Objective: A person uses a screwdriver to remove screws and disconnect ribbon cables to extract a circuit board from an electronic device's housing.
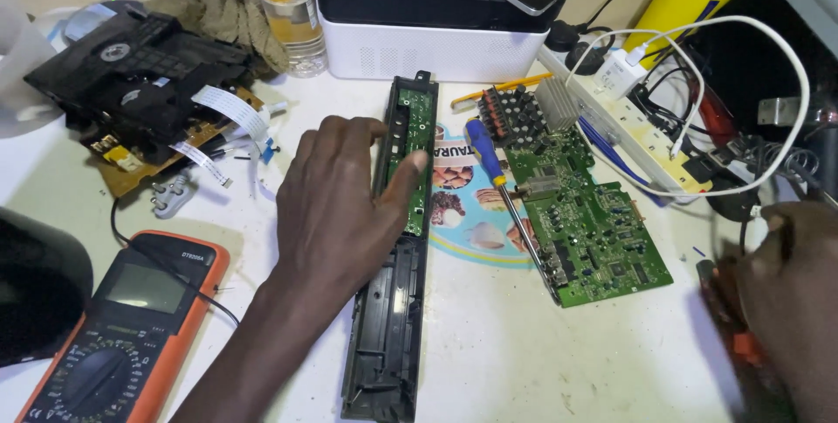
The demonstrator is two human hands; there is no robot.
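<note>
Left hand point(336, 205) lies palm down on a long narrow black plastic panel point(388, 318) that runs from the table's near edge up toward the white box at the far edge, slightly tilted; fingers spread flat, thumb point(403, 180) pressing on the slim green circuit strip point(412, 157) seated in the panel's upper half, so the hand is pressing, not closed around anything. Panel looks like a dark grey-black channel with ribs and clips inside, lower half bare, upper half filled by the green strip with small components. Right hand point(790, 292) sits at the table's right edge, blurred, curled near something orange-red point(742, 344); cannot tell whether it actually grips it. Just right of the panel a blue-and-yellow-handled screwdriver point(497, 187) lies on a round printed mat point(467, 213), its shaft pointing to the near edge alongside a large green circuit board point(589, 213) with a black heat sink block at its far end. Orange multimeter point(122, 327) at the near left corner with a black lead. Black disassembled drive unit point(131, 74) with white ribbon cables at the far left, a rag and clear bottle point(288, 4) behind it. White box device point(436, 34) at far centre, white power strip point(628, 126) with plugged cables at far right on the white table point(489, 353)
</note>
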